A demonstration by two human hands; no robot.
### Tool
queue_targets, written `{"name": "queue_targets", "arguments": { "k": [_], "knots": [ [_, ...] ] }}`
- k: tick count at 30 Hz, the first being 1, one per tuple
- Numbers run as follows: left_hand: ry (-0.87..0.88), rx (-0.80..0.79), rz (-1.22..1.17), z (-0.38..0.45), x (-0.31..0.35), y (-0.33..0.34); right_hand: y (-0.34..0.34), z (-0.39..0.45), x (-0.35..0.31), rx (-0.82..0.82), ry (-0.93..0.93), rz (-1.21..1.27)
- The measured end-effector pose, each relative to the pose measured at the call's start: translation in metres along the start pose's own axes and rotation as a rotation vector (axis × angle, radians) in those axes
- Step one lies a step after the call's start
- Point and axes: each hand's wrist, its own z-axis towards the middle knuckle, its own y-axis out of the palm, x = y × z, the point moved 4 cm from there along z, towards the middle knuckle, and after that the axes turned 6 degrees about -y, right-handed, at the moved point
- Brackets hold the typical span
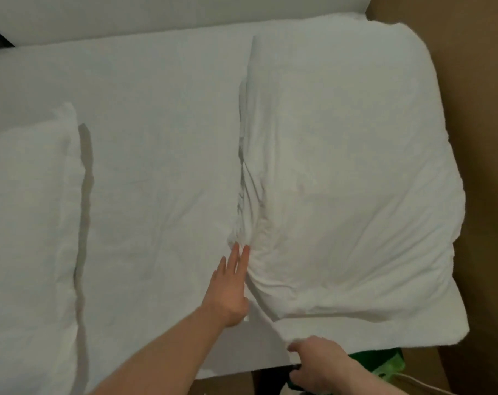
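Note:
A big white pillow (pixel 347 172) lies on the right side of a white bed (pixel 162 132). My left hand (pixel 230 286) stretches forward with straight fingers, its edge pressed against the pillow's wrinkled left side. My right hand (pixel 319 363) is at the near edge of the bed, fingers curled on the near corner of the white pillowcase fabric. A second white pillow (pixel 28 223) lies at the left.
The bed's near edge runs along the bottom of the view. A brown wall or headboard (pixel 481 138) stands to the right of the bed. Something green (pixel 384 360) shows below the bed edge beside my right hand.

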Motion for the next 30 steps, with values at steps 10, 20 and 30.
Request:
{"name": "queue_targets", "arguments": {
  "k": [10,20,30],
  "knots": [
    [-0.097,0.276,-0.069,-0.138,-0.155,-0.125,-0.051,-0.015,-0.175,0.412,-0.082,0.192],
    [-0.685,0.529,-0.172,-0.249,-0.434,-0.242,-0.061,0.046,-0.406,0.443,-0.185,0.469],
    [-0.879,0.099,-0.452,-0.261,-0.579,-0.18,-0.026,0.129,-0.526,0.336,-0.135,0.621]
  ]
}}
